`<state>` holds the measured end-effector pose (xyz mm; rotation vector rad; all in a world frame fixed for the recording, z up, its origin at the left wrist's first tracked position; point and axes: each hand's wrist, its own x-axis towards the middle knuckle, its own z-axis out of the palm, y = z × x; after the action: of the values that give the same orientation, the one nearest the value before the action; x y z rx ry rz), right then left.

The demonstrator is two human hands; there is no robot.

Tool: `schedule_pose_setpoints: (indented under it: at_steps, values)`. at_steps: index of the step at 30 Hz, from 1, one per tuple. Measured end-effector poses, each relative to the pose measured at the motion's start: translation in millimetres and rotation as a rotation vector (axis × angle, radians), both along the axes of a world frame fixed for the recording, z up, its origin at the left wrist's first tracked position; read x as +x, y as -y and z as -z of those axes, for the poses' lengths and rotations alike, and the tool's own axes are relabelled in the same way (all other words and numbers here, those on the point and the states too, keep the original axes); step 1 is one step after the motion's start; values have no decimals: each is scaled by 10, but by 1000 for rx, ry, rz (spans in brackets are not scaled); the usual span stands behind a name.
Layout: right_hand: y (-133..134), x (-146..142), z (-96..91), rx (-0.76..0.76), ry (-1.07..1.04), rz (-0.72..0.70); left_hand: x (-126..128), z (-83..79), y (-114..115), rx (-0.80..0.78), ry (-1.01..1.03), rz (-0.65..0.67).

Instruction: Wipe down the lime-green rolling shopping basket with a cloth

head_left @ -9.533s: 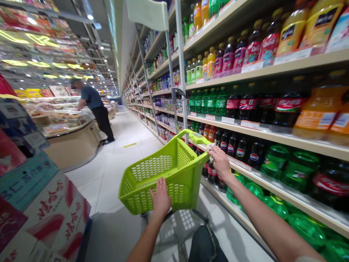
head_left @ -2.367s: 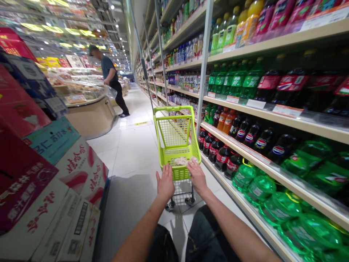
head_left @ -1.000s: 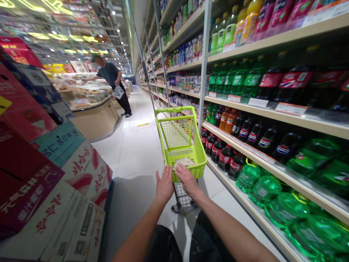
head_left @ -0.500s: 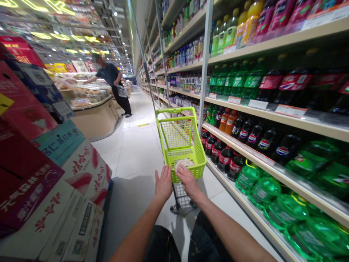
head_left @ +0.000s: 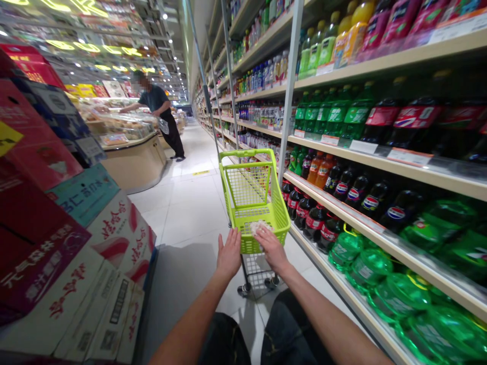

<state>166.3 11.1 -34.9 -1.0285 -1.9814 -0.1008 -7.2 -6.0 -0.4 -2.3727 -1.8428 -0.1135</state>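
A lime-green shopping cart basket (head_left: 281, 234) stands in front of me on a wheeled frame. My left hand (head_left: 229, 253) is at its near left side, fingers stretched out and together, holding nothing; whether it touches the plastic I cannot tell. Over the near rim reaches my right hand (head_left: 271, 248), its fingers bent onto a crumpled whitish cloth (head_left: 262, 226) inside the basket. Part of the cloth is hidden under those fingers.
Shelves of soda bottles (head_left: 344, 185) line the right side. Stacked drink cartons (head_left: 114, 243) rise close on my left. Down the aisle, a person (head_left: 162, 109) leans toward a food display counter (head_left: 137, 162). White floor tiles (head_left: 182, 213) run between.
My right hand has shifted slightly right, with its fingers more bent over the cloth. The cart sits slightly further right in view. The person down the aisle has shifted posture.
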Motion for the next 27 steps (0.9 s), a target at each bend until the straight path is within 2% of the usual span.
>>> schedule_pose_setpoints:
  at_steps: [3,5,13,17,21,24,27]
  values:
    - [-68,376,26,0,-87,215,-21,-32,-49,-15,3,11]
    - [-109,528,74,-13,-104,296,-23,-72,-87,-22,9,26]
    - [-352,546,274,-5,-101,245,84,-324,-177,-107,29,61]
    - [-545,845,242,-33,-95,272,327,-270,-78,-109,68,96]
    - [-625,1129,132,-76,-71,344,518,-160,22,-135,90,262]
    - [-500,1079,63,-97,-48,366,486,-165,-36,-113,59,346]
    - [-252,726,40,-114,-25,285,335,-256,-215,-97,24,186]
